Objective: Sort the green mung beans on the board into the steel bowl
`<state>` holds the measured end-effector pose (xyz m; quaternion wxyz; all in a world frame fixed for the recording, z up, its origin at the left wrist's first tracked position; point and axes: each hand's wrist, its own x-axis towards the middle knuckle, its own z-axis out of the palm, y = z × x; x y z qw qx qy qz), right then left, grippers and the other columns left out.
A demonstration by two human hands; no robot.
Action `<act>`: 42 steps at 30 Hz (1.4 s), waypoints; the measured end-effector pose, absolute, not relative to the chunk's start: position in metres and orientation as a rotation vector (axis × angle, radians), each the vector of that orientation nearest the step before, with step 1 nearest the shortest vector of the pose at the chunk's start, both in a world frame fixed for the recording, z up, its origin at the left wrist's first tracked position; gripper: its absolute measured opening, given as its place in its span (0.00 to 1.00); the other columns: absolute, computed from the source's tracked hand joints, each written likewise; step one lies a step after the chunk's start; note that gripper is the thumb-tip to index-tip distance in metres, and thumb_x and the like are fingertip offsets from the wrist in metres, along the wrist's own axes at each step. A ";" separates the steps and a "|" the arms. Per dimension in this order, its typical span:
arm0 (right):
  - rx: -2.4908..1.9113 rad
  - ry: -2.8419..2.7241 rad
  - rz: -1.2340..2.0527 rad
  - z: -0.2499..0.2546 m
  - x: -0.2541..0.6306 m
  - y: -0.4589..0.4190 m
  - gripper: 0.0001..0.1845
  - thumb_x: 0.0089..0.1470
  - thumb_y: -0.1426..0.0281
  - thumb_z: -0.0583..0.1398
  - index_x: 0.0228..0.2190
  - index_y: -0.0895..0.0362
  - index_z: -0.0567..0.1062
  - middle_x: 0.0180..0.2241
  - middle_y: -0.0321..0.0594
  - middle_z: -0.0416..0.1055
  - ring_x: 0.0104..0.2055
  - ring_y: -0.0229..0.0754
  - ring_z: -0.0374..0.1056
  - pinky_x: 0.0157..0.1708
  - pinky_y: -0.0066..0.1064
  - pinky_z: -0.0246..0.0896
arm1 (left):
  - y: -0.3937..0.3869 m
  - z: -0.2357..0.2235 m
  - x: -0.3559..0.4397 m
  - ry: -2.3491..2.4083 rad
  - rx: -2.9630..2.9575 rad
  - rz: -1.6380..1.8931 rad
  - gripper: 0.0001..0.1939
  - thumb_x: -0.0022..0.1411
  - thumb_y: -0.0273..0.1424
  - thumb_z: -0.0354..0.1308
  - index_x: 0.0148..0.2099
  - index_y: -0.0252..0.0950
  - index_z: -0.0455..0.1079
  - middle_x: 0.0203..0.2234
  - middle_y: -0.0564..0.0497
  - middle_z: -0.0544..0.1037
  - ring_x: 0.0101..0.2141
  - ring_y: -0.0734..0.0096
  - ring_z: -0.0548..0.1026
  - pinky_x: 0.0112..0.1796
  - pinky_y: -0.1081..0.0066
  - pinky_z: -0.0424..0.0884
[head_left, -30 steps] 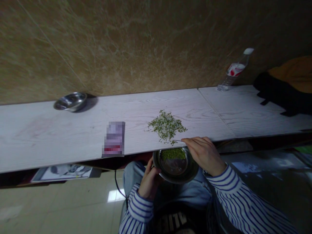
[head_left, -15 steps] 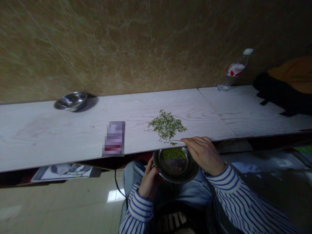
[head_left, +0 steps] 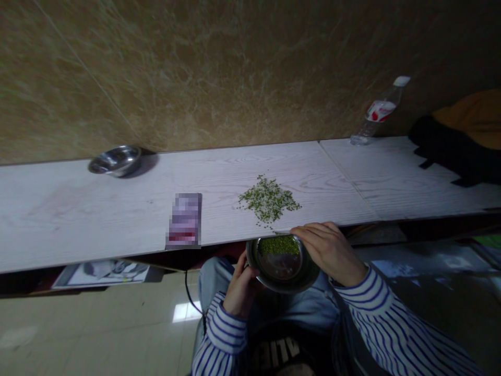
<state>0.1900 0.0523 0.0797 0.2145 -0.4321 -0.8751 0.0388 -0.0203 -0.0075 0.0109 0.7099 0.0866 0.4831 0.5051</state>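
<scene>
My left hand (head_left: 239, 290) grips the left rim of a metal bowl (head_left: 289, 286), held tilted just below the table's front edge. Small green beans (head_left: 279, 245), looking like mung beans, lie along the bowl's far side. My right hand (head_left: 326, 250) is closed at the table edge, by the bowl's upper right rim. A thin pale strip (head_left: 281, 233) sticks out left from its fingertips; its kind is hard to tell. Beyond it, a loose pile of green beans mixed with white grains (head_left: 270, 198) is spread on the white table (head_left: 219, 167).
A second metal bowl (head_left: 117, 163) stands at the back left. Left of the pile lies a blurred-out flat rectangular thing (head_left: 185, 219). A plastic bottle (head_left: 378, 112) stands near the wall, beside a black and orange bag-like item (head_left: 462, 138). Papers (head_left: 104, 274) lie on a shelf underneath.
My right hand has drawn the thin strip slightly toward me to the table edge. The few beans beside it have left the edge. My left hand keeps the bowl in place.
</scene>
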 end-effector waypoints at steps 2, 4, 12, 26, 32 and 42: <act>-1.211 -2.420 0.111 0.079 0.190 0.052 0.14 0.61 0.77 0.54 0.46 0.57 0.73 0.42 0.40 0.77 0.44 0.42 0.70 0.42 0.36 0.54 | -0.007 0.010 -0.020 1.067 0.196 1.119 0.37 0.42 0.25 0.60 0.58 0.40 0.62 0.30 0.53 0.75 0.29 0.68 0.70 0.28 0.69 0.69; -1.231 -2.407 0.099 0.078 0.189 0.054 0.14 0.60 0.77 0.54 0.46 0.57 0.73 0.42 0.40 0.77 0.44 0.42 0.70 0.42 0.36 0.55 | -0.008 0.010 -0.020 1.063 0.197 1.121 0.38 0.42 0.25 0.60 0.59 0.39 0.62 0.30 0.52 0.76 0.29 0.68 0.71 0.27 0.69 0.68; -1.227 -2.432 0.076 0.080 0.182 0.053 0.14 0.60 0.77 0.54 0.46 0.58 0.73 0.41 0.40 0.77 0.42 0.42 0.70 0.41 0.36 0.55 | -0.008 0.010 -0.024 1.054 0.184 1.139 0.35 0.42 0.24 0.60 0.56 0.41 0.65 0.35 0.51 0.77 0.31 0.67 0.72 0.31 0.68 0.70; -1.312 -2.403 -0.003 0.079 0.175 0.065 0.14 0.61 0.76 0.53 0.47 0.57 0.73 0.41 0.41 0.78 0.41 0.42 0.71 0.39 0.36 0.54 | -0.009 0.010 -0.027 1.058 0.184 1.139 0.35 0.43 0.24 0.59 0.57 0.41 0.64 0.34 0.52 0.76 0.31 0.67 0.71 0.30 0.68 0.69; -1.285 -2.415 0.027 0.079 0.170 0.064 0.15 0.62 0.76 0.52 0.47 0.56 0.73 0.41 0.42 0.78 0.42 0.42 0.71 0.40 0.36 0.54 | -0.011 0.009 -0.028 1.073 0.156 1.158 0.37 0.42 0.25 0.61 0.57 0.42 0.65 0.35 0.52 0.76 0.32 0.67 0.71 0.32 0.68 0.69; -1.266 -2.434 0.048 0.081 0.161 0.065 0.14 0.60 0.77 0.53 0.46 0.57 0.74 0.39 0.41 0.78 0.40 0.42 0.70 0.40 0.35 0.54 | -0.012 0.009 -0.035 1.067 0.158 1.162 0.35 0.44 0.24 0.60 0.57 0.42 0.65 0.36 0.52 0.77 0.33 0.67 0.72 0.32 0.69 0.68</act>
